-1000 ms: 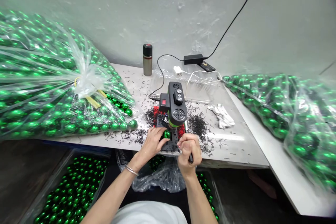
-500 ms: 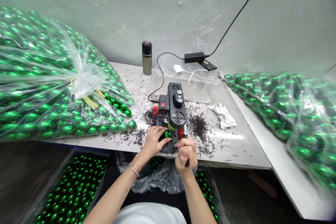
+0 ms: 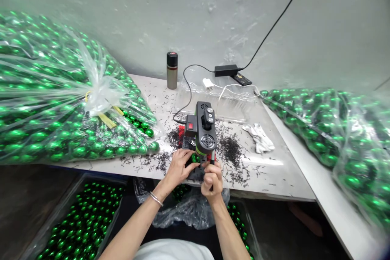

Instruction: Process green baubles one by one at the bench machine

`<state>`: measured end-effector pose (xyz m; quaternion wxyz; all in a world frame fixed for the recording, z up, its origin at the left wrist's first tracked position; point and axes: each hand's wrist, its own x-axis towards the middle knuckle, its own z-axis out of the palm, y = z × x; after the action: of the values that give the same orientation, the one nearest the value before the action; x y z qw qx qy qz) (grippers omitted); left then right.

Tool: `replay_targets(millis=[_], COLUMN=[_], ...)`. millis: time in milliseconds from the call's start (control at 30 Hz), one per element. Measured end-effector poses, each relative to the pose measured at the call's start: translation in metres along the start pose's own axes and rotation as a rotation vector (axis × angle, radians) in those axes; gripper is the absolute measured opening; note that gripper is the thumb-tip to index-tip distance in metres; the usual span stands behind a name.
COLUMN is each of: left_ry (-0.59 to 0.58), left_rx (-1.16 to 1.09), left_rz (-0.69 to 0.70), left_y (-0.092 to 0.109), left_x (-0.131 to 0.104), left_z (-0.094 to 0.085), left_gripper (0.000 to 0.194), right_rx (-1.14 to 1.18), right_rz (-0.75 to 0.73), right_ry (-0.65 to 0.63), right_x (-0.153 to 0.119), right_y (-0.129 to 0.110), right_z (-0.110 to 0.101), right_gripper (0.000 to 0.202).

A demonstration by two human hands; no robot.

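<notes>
A small black bench drill press (image 3: 205, 128) with a red switch stands near the table's front edge. Beneath its head, a shiny green ball (image 3: 195, 157) is held by my left hand (image 3: 179, 165) between the thumb and the fingers. My right hand (image 3: 212, 178) is wrapped around the machine's black lever handle (image 3: 212, 162), to the right of the ball. The head hides the top of the ball and whatever touches it there. Heaps of small black bits (image 3: 230, 149) lie on both sides of the machine.
Big clear bags of green balls lie at left (image 3: 61, 101) and right (image 3: 319, 130). A bottle (image 3: 172, 71), a power adapter (image 3: 226, 70), a clear plastic tray (image 3: 233, 107) and white gloves (image 3: 260, 138) are on the table. Below is a bin of balls (image 3: 82, 215).
My right hand has shifted slightly left with the lever, which now stands at a different angle. The machine's head sits a little lower. My left hand stays at the ball; the whole view moved slightly.
</notes>
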<state>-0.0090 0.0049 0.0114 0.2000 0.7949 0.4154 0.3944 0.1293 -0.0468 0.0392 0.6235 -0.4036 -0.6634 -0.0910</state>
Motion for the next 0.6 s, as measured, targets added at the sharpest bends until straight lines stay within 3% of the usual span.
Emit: replay_targets(millis=[167, 333, 400, 467, 600], left_ry=[0.002, 0.000, 0.011, 0.071, 0.250], left_rx=[-0.019, 0.012, 0.056, 0.127, 0.349], left_rz=[-0.035, -0.030, -0.006, 0.004, -0.118], left_y=[-0.001, 0.008, 0.009, 0.003, -0.031], left_x=[0.001, -0.025, -0.036, -0.038, -0.007], left_z=[0.002, -0.011, -0.023, -0.040, -0.084], left_gripper=[0.030, 0.042, 0.054, 0.051, 0.030], right_rx=[0.050, 0.063, 0.072, 0.097, 0.119], right_rz=[0.115, 0.184, 0.186, 0.183, 0.193], right_ry=[0.057, 0.055, 0.066, 0.085, 0.099], right_x=[0.025, 0.057, 0.057, 0.051, 0.038], right_y=[-0.015, -0.031, -0.032, -0.030, -0.026], right_z=[-0.009, -0.020, -0.019, -0.015, -0.010], right_gripper=[0.032, 0.029, 0.029, 0.029, 0.030])
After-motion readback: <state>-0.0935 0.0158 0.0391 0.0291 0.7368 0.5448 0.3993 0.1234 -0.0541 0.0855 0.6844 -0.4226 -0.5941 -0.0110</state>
